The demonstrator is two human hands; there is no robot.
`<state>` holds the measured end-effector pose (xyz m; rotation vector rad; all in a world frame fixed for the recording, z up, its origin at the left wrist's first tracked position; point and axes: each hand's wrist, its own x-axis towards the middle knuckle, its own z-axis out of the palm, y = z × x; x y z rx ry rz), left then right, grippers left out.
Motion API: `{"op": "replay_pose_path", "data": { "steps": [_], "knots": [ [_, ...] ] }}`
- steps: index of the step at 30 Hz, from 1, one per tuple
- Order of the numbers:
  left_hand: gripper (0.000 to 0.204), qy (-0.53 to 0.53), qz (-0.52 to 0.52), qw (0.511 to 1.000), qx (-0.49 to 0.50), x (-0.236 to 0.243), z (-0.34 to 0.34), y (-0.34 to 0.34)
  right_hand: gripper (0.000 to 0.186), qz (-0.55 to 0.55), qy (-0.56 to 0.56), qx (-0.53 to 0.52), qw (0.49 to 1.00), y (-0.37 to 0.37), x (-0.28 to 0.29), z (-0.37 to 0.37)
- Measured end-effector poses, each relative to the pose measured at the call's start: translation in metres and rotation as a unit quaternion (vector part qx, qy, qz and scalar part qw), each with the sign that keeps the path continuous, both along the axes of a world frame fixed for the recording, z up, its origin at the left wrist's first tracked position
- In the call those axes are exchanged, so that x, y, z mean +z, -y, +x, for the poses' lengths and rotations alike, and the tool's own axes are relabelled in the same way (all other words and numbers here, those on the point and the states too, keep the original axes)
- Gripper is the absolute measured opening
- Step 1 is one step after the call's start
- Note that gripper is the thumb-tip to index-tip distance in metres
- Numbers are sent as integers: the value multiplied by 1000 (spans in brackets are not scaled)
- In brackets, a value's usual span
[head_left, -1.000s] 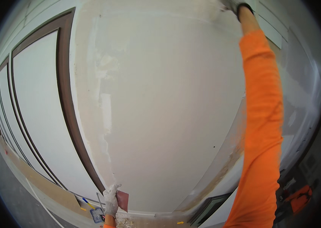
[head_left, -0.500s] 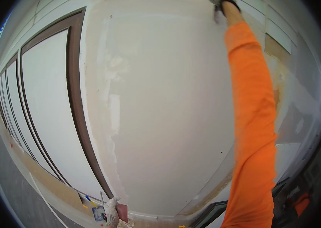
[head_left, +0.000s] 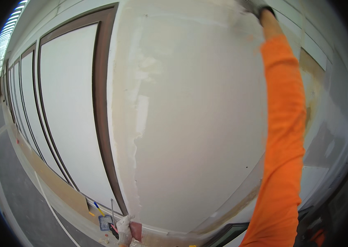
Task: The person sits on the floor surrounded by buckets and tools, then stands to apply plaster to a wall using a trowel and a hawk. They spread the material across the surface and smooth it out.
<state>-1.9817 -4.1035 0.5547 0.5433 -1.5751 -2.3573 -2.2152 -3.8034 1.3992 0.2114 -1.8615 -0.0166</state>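
My right arm, in an orange sleeve, reaches up the wall to the top edge of the view. There my right hand (head_left: 258, 7), in a grey glove with a dark cuff, is near the upper wall (head_left: 198, 107). Motion smears its fingers, and a greyish blur beside them cannot be made out. Low down, my left hand (head_left: 123, 227) wears a whitish glove and is closed on a reddish-brown flat piece (head_left: 136, 231). Whitish material shows below that piece at the lower edge. Pale, uneven patches of filler (head_left: 142, 113) run down the wall's left side.
A brown-framed white panel (head_left: 71, 94) stands left of the wall patch, with more receding beyond. On the floor near my left hand lie a blue tray (head_left: 105, 222) and a blue-and-yellow handle (head_left: 98, 207). A dark-framed piece (head_left: 227, 235) leans at the lower right.
The view has shifted, so the wall and panels appear farther right. My right hand is slightly lower and farther right in the picture, its fingers blurred. My left hand keeps the reddish-brown piece.
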Motion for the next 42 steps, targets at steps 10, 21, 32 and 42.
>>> {"op": "replay_pose_path", "data": {
  "steps": [10, 21, 32, 42],
  "knots": [
    [28, 35, 13, 996, 83, -51, 44, 39, 46, -83, -10, -192, 978, -118, 8, -9],
    [30, -9, -65, 998, -1, 0, -32, -21, 28, -61, -26, -159, 985, 124, -8, -56],
    [29, -17, -9, 999, -45, 32, -17, -40, 53, 26, -128, -9, 991, 4, 8, -5],
    [32, -12, 63, 998, -27, -44, 6, 5, 61, -143, 9, -123, 982, -185, 23, 42]
  ]
}}
